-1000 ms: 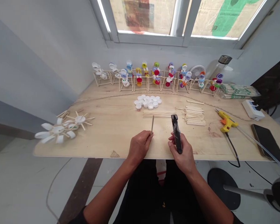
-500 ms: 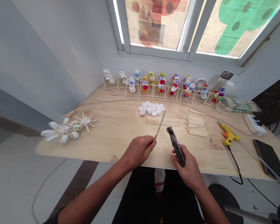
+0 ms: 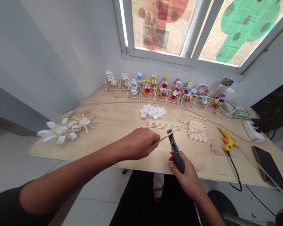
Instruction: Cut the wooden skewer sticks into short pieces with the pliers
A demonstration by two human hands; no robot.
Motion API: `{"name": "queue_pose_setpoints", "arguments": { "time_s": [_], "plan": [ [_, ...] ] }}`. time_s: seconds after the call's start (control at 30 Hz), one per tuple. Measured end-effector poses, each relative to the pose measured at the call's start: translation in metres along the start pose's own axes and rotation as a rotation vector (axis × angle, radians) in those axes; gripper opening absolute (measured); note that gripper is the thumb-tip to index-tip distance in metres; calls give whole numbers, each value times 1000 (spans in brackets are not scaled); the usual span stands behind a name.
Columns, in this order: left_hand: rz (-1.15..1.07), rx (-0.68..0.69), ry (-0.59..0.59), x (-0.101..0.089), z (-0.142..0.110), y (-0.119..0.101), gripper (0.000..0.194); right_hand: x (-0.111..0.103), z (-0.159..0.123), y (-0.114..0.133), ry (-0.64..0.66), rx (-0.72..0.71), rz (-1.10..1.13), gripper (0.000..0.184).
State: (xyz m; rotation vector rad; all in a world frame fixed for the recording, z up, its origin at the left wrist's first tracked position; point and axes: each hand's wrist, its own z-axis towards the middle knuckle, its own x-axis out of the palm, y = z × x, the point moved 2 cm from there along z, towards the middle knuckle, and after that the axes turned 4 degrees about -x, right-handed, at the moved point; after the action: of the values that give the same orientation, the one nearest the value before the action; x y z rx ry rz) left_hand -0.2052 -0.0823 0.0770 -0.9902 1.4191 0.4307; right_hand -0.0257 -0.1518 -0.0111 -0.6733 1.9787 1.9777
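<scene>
My left hand (image 3: 143, 143) is closed round one end of a thin wooden stick (image 3: 179, 127), which slants up to the right. In my right hand (image 3: 185, 172) is a pair of dark pliers (image 3: 176, 152), jaws pointing up and away from me. The stick crosses the tip of the pliers; whether the jaws grip it I cannot tell. Just beyond lie a row of long sticks (image 3: 161, 125) and a pile of shorter sticks (image 3: 196, 131). Behind the long sticks is a cluster of white bottle caps (image 3: 153, 111).
Small stick frames with coloured cap wheels (image 3: 163, 89) line the wall. White cap wheels (image 3: 62, 129) lie at the left. To the right are a yellow glue gun (image 3: 228, 139), a power strip (image 3: 253, 131), a phone (image 3: 271, 164), wrapped sticks (image 3: 240, 111) and a flask (image 3: 223, 88).
My left hand has turned, swinging the stick from nearly upright to a rightward slant across the tip of the pliers. My left forearm lies flatter, and the view has shifted slightly.
</scene>
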Motion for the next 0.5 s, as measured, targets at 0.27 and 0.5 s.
{"name": "queue_pose_setpoints", "arguments": {
  "time_s": [0.27,0.5],
  "plan": [
    [70,62,181,-7,18,-5,18,3,1,5,38,1,92,24],
    [35,79,284,-14,32,-5,18,3,2,2,26,24,106,26]
  ]
}}
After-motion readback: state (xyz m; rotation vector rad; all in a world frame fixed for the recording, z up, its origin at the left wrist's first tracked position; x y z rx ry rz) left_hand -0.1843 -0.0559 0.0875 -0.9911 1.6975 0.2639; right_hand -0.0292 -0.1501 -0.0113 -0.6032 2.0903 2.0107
